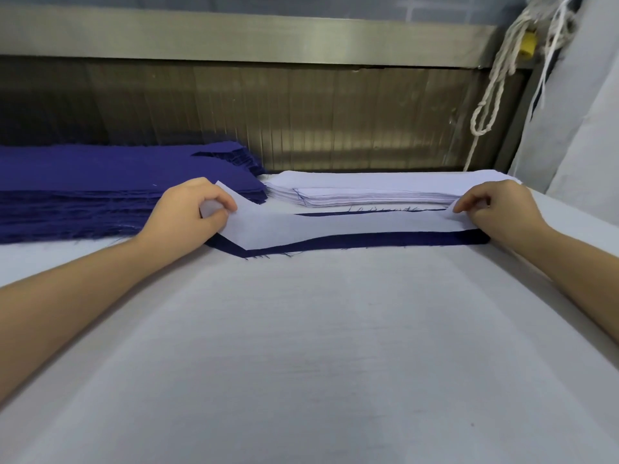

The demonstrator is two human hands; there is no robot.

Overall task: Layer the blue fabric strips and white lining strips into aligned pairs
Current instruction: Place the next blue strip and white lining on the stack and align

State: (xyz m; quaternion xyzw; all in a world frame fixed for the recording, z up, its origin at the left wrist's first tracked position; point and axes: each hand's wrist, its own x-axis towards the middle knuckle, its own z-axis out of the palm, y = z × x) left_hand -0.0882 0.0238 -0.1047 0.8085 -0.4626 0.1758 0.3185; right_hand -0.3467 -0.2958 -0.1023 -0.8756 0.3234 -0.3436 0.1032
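- Your left hand (197, 209) pinches the left end of a white lining strip (335, 227) between thumb and curled fingers; that end is angled up and lifted slightly off the surface.
- Your right hand (495, 209) pinches the strip's right end the same way, fingers curled over the corner.
- The white lining strip lies stretched between your hands, on top of a blue fabric strip (385, 239).
- The blue fabric strip shows as a dark band along the near edge of the lining, and a thinner sliver shows along the far edge, so the two are not evenly matched. Frayed threads hang from its near edge by the bend on the left.
- Both strips rest on the white padded table (301, 346), toward its far side.
- Just behind them sits a stack of white lining strips (385, 189), flat, with its edges facing you.
- To the left, a thick stack of blue fabric strips (100, 189) lies beside the white stack, its pointed end nearly touching it.
- A knotted white cord (495, 82) hangs at the far right, against a metal panel (268, 108).
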